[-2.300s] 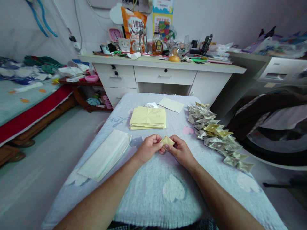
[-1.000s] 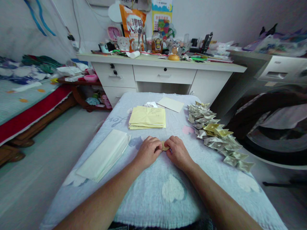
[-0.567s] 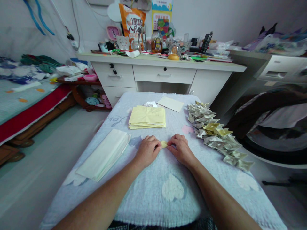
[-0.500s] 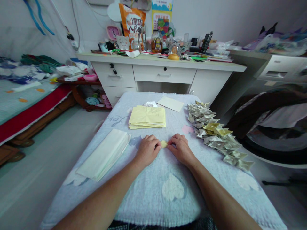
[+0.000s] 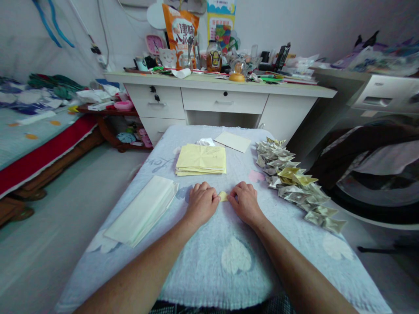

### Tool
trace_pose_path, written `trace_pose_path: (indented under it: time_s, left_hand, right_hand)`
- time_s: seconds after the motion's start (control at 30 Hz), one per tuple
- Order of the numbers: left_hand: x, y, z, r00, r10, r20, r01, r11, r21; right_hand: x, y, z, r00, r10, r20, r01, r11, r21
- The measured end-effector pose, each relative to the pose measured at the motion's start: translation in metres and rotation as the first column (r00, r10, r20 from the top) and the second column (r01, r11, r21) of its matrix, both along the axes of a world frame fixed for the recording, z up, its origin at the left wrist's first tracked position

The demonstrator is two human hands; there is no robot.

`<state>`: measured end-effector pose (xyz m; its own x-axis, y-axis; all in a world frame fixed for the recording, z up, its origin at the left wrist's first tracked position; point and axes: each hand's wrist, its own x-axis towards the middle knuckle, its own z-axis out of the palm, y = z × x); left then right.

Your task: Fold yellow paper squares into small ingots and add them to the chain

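A small folded piece of yellow paper (image 5: 223, 196) lies on the cloth-covered table (image 5: 229, 261), mostly hidden between my two hands. My left hand (image 5: 202, 203) presses on its left end with curled fingers. My right hand (image 5: 245, 202) presses on its right end the same way. Just beyond my hands lies a stack of yellow paper sheets (image 5: 201, 159). A long row of finished folded paper pieces (image 5: 294, 185) runs along the table's right side.
A pile of pale sheets (image 5: 144, 209) lies at the left of the table, a single cream sheet (image 5: 232, 142) and a crumpled white scrap (image 5: 205, 142) at the far end. A cluttered white desk (image 5: 225, 98) stands behind, a bed (image 5: 32, 131) at the left.
Both hands lowered the folded yellow piece from the air onto the table and closed in over it. In the last half second they have hardly moved.
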<state>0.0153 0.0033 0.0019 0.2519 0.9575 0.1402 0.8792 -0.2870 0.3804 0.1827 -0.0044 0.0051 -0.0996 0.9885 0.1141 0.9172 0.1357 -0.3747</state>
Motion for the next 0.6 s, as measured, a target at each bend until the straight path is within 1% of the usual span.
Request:
trace_pose_path:
  time_s: [0.23, 0.37, 0.47, 0.6]
  left_hand:
    - [-0.0001, -0.0004, -0.0008, 0.999, 0.047, -0.015, -0.047, 0.999, -0.009]
    - [-0.0008, 0.0002, -0.0007, 0.999, 0.052, 0.003, -0.052, 0.999, -0.002]
    - [-0.0016, 0.0014, 0.0002, 0.998, -0.005, 0.063, 0.004, 1.000, 0.013]
    - [-0.0020, 0.0031, 0.0016, 0.981, -0.143, 0.129, 0.143, 0.990, 0.003]
  right_hand:
    - [-0.0022, -0.0001, -0.0001, 0.999, -0.011, 0.050, 0.012, 1.000, -0.004]
    - [-0.0033, -0.0001, -0.0011, 0.997, -0.028, 0.073, 0.027, 1.000, 0.005]
    - [-0.0030, -0.0004, -0.0016, 0.999, -0.017, 0.043, 0.016, 1.000, 0.027]
    - [-0.0024, -0.0005, -0.0026, 0.997, 0.077, -0.022, -0.075, 0.995, 0.072]
